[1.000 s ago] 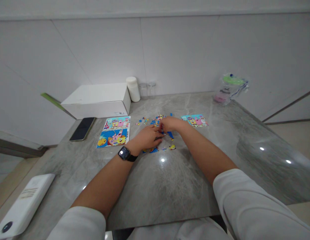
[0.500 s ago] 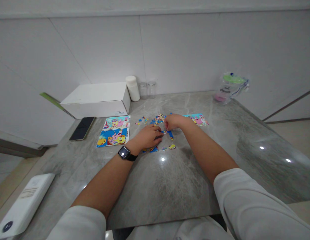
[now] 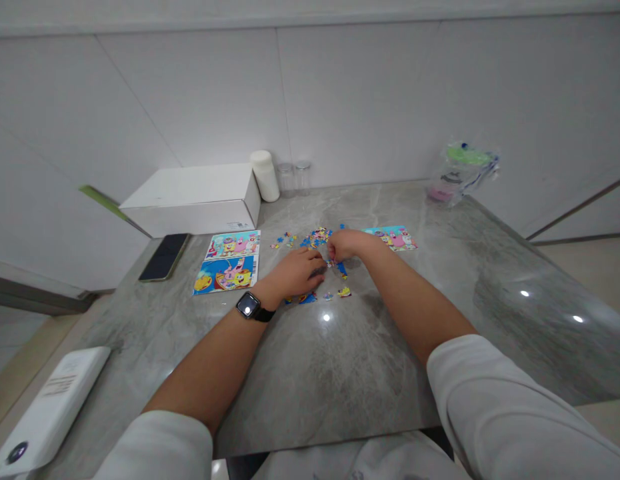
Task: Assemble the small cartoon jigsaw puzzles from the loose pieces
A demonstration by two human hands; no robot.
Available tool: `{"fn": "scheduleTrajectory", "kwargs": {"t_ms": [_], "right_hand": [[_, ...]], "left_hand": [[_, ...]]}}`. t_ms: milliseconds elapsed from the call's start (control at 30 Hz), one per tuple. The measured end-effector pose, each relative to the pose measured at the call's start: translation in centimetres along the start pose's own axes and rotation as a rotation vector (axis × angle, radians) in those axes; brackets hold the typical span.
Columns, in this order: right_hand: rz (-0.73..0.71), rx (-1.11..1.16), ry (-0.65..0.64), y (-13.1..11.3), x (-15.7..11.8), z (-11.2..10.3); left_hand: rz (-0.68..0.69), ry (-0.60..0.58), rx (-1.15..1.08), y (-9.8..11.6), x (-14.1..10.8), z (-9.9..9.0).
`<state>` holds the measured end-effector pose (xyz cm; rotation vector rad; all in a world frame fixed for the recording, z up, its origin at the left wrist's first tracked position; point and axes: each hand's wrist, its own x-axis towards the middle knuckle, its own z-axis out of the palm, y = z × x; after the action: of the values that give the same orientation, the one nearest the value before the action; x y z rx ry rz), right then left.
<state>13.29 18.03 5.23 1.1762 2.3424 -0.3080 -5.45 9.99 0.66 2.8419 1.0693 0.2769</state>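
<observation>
My left hand (image 3: 299, 272), a watch (image 3: 249, 305) on its wrist, lies palm down with fingers stretched over partly joined puzzle pieces (image 3: 309, 298); it hides much of them. Beside its fingertips, my right hand (image 3: 344, 245) points down with fingers pinched together at a puzzle piece (image 3: 332, 263), which they mostly cover. A blue joined strip (image 3: 341, 269) runs down just below the right hand. Nearer to me lie a yellow piece (image 3: 344, 292) and a pale piece (image 3: 328, 296). Behind the hands is a pile of loose pieces (image 3: 317, 237).
Two picture cards (image 3: 227, 275) lie left of my hands, another card (image 3: 397, 238) to the right. A phone (image 3: 165, 257), white box (image 3: 190, 193), white bottle (image 3: 265, 177) and glass jars (image 3: 303, 179) stand further out. A plastic bag (image 3: 463, 175) sits back right, a white device (image 3: 55, 407) front left.
My right hand has shifted very slightly left at the puzzle. The left hand stays in place over the pieces.
</observation>
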Motion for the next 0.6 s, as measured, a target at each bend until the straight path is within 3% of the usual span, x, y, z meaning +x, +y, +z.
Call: {"fn": "scheduleTrajectory", "kwargs": {"t_ms": [300,600], "right_hand": [[-0.011,0.001,0.010,-0.15,-0.18,-0.10],[0.000,0.009,0.024,0.21,0.35,0.32]], "left_hand": [[-0.024,0.012,0.033,0.08,-0.12,0.79],[-0.037,-0.017,0.069,0.90,0.07,0.31]]}}
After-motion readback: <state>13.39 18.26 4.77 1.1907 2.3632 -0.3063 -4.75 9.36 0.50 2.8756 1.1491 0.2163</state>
